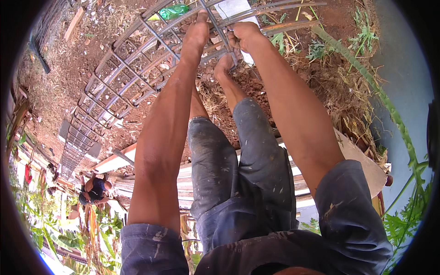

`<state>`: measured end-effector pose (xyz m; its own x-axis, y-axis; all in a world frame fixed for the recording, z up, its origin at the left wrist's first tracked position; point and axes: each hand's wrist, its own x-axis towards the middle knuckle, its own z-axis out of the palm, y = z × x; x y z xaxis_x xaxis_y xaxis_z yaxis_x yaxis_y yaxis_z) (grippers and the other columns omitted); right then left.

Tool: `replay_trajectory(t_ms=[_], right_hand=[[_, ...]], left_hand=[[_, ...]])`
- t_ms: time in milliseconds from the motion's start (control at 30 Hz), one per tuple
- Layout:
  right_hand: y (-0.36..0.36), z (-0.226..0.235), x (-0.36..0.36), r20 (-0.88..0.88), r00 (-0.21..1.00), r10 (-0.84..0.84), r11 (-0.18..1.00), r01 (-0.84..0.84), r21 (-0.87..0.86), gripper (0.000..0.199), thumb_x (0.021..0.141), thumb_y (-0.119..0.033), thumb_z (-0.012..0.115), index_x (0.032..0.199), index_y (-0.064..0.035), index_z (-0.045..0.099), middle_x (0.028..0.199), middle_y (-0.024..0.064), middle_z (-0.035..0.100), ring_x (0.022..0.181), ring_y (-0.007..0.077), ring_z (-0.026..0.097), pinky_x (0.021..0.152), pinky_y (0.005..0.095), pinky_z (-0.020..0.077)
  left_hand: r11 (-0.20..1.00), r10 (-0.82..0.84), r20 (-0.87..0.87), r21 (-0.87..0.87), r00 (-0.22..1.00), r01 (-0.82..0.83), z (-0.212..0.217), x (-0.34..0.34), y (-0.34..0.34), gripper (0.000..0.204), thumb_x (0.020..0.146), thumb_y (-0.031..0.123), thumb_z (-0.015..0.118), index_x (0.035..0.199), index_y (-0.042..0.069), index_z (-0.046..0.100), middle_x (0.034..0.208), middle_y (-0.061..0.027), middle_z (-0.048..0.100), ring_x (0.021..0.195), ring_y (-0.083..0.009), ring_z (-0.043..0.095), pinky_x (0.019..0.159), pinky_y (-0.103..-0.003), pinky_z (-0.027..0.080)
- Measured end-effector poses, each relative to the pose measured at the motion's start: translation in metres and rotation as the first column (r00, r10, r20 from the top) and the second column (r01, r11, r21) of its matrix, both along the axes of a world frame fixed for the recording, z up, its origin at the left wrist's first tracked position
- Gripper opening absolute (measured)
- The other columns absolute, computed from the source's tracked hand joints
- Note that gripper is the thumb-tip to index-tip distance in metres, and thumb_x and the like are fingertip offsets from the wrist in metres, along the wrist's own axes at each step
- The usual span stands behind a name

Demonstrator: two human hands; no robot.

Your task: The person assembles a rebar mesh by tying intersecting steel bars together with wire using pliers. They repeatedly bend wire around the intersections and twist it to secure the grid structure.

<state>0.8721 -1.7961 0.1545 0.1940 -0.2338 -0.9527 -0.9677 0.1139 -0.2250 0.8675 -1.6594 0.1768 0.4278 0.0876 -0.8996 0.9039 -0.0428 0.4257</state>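
Note:
A long rebar cage (120,64), made of lengthwise steel bars with square stirrups, curves from the far left to the top centre. My left hand (197,33) is closed at the bars near the cage's right end, beside a stirrup; its fingertips are partly hidden. Just to its right, my right hand (244,35) has curled fingers on the side of the end stirrup (220,27). What else it may hold is too small to make out. My bare right foot (223,64) is below the cage, close to the right hand.
A green plastic piece (173,12) and a pale sheet (234,10) lie by the cage. Wooden planks (183,183) lie behind my legs. A blue-grey wall (403,73) and a thick green stem (362,68) stand right. Another person (95,189) crouches far left near the cage.

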Motion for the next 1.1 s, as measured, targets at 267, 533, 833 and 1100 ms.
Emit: replay_trajectory(t_ms=[267, 533, 833, 1100], right_hand=[[0.009, -0.002, -0.003, -0.132, 0.948, 0.289, 0.927, -0.311, -0.211, 0.015, 0.083, -0.007, 0.059, 0.078, 0.0047, 0.068, 0.069, 0.0135, 0.068, 0.058, 0.0188, 0.066, 0.051, 0.028, 0.0535], [-0.021, -0.108, -0.019, 0.153, 0.601, 0.785, 0.615, -0.723, -0.315, 0.014, 0.092, -0.003, 0.049, 0.09, 0.0036, 0.062, 0.076, 0.0119, 0.061, 0.057, 0.0154, 0.057, 0.041, 0.0266, 0.0421], [-0.018, -0.073, -0.008, 0.194, 0.778, 0.597, 0.801, -0.59, -0.098, 0.019, 0.085, -0.011, 0.054, 0.074, -0.0019, 0.067, 0.062, 0.013, 0.061, 0.056, 0.0207, 0.057, 0.047, 0.0366, 0.0424], [-0.013, -0.017, -0.005, 0.312, 0.941, 0.133, 0.955, -0.206, 0.214, 0.014, 0.084, -0.005, 0.061, 0.093, 0.0005, 0.07, 0.079, 0.0132, 0.067, 0.059, 0.0118, 0.055, 0.047, 0.0265, 0.041]], left_hand=[[0.973, -0.225, -0.025, 0.049, 0.974, 0.226, -0.03, 0.005, 0.009, 0.065, 0.092, 0.053, 0.033, 0.094, -0.002, 0.068, 0.104, -0.0262, 0.066, 0.107, -0.0403, 0.058, 0.098, -0.042, 0.038], [0.974, -0.17, 0.053, -0.14, 0.984, 0.176, -0.022, 0.008, 0.011, 0.039, 0.082, 0.032, 0.06, 0.108, 0.004, 0.069, 0.111, -0.0139, 0.065, 0.107, -0.0285, 0.057, 0.097, -0.038, 0.039], [0.99, -0.018, 0.28, -0.127, 0.96, 0.056, -0.027, 0.005, 0.014, 0.037, 0.082, 0.015, 0.062, 0.118, 0.004, 0.061, 0.11, -0.0136, 0.063, 0.094, -0.0277, 0.061, 0.08, -0.039, 0.048], [0.928, -0.322, -0.01, 0.192, 0.947, 0.318, 0.03, 0.024, 0.022, 0.034, 0.081, 0.028, 0.059, 0.096, -0.001, 0.069, 0.095, -0.0238, 0.065, 0.088, -0.0357, 0.062, 0.082, -0.039, 0.049]])
